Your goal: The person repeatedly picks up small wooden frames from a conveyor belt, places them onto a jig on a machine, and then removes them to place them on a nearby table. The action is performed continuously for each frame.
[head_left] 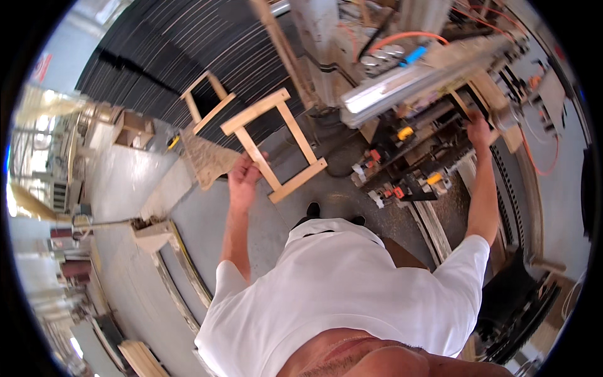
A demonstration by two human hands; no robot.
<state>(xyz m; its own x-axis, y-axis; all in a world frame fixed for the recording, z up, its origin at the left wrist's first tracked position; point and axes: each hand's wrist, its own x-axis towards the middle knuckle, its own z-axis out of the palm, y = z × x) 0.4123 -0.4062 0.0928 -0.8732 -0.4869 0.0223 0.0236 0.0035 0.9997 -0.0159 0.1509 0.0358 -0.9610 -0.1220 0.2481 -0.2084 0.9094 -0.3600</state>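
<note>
My left hand [244,179] is closed around the near side bar of a light wooden frame [256,152], which hangs tilted in front of me. The frame has two side bars and two longer crosspieces that stick out past them. Out to the right, my right hand [479,132] reaches into a clamping machine [402,166], beside a pale wooden strip [459,100]. Its fingers look curled, but what they hold is hidden. A second similar wooden frame [215,113] stands beyond the first, against a stack of dark boards [166,53].
A long metal beam [414,78] crosses above the machine, with an orange hose [408,35] behind it. At the left a worn wooden rack [179,270] lies low over the grey floor [251,217]. A brown board [210,157] sits near my left hand.
</note>
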